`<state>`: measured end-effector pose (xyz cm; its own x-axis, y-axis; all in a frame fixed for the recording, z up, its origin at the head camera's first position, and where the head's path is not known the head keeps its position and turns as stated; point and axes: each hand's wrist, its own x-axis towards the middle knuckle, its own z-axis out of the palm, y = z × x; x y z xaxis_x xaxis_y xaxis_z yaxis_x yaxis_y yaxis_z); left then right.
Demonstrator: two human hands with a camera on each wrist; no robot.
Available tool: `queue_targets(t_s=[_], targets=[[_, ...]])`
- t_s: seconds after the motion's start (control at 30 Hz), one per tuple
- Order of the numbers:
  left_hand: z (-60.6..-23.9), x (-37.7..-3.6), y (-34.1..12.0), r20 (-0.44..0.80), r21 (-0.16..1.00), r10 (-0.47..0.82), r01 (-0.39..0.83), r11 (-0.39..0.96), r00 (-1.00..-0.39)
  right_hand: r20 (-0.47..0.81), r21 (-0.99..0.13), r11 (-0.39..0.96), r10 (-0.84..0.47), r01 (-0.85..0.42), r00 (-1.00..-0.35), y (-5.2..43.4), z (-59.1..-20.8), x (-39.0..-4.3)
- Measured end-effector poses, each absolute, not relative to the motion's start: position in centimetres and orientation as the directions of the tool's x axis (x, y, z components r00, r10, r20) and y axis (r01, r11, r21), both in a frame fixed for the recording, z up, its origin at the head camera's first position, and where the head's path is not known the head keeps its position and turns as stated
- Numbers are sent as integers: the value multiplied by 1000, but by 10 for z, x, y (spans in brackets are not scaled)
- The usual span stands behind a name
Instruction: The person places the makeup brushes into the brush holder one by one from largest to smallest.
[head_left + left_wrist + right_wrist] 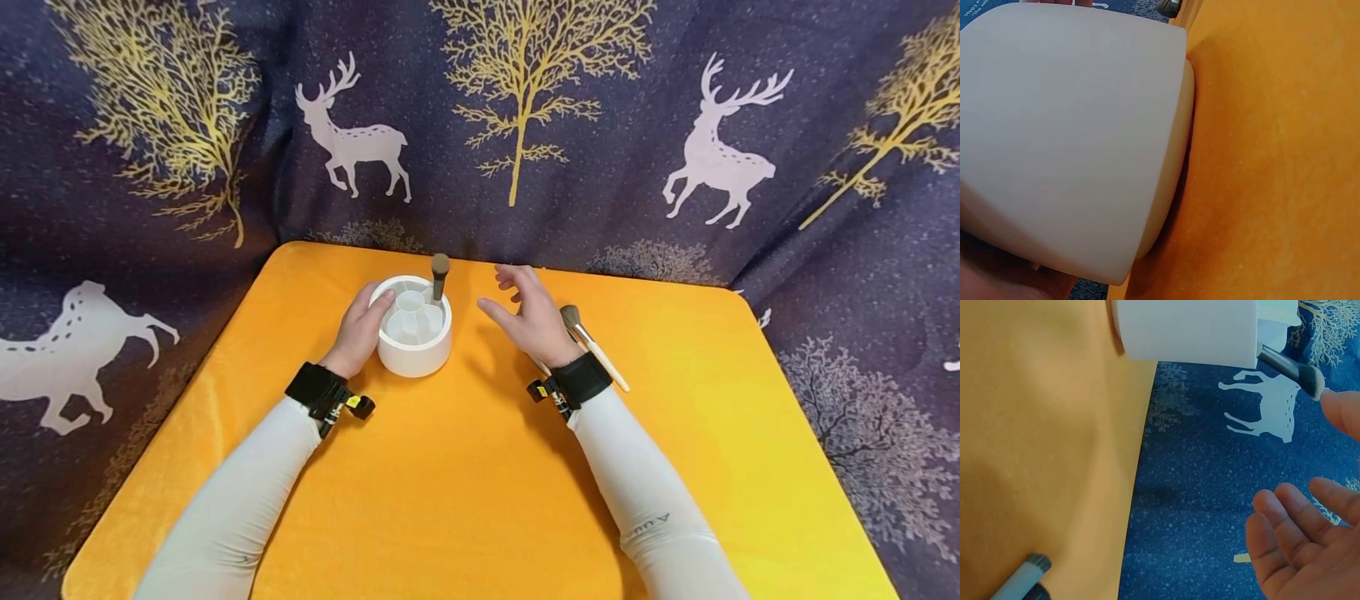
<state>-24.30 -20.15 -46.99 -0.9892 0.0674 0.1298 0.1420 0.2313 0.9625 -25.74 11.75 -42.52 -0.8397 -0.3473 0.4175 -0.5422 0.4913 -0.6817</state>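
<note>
A round white makeup brush holder (415, 360) with inner compartments stands upright on the table. My left hand (357, 335) grips its left side, the thumb hooked over the rim. In the left wrist view the holder's smooth wall (1066, 125) fills much of the picture. One makeup brush (439, 279) stands bristles up in a compartment on the right. To the right of the holder, my right hand (534, 323) hovers with fingers spread and nothing in it. Beside and partly beneath that hand, more makeup brushes (603, 358) lie on the table; the hand hides some of them.
An orange cloth (450, 483) covers the table. Behind its back edge hangs a dark curtain (465, 225) printed with deer and trees. In the right wrist view, brush ends (1022, 578) show at the lower left.
</note>
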Motion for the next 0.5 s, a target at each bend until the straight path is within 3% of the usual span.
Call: queue_targets(t_s=[0.5], targets=[[-469,-242,-202,116,962,74,130,241,-991,387,-670,541,-329,-508,-861,136,-430,-254]])
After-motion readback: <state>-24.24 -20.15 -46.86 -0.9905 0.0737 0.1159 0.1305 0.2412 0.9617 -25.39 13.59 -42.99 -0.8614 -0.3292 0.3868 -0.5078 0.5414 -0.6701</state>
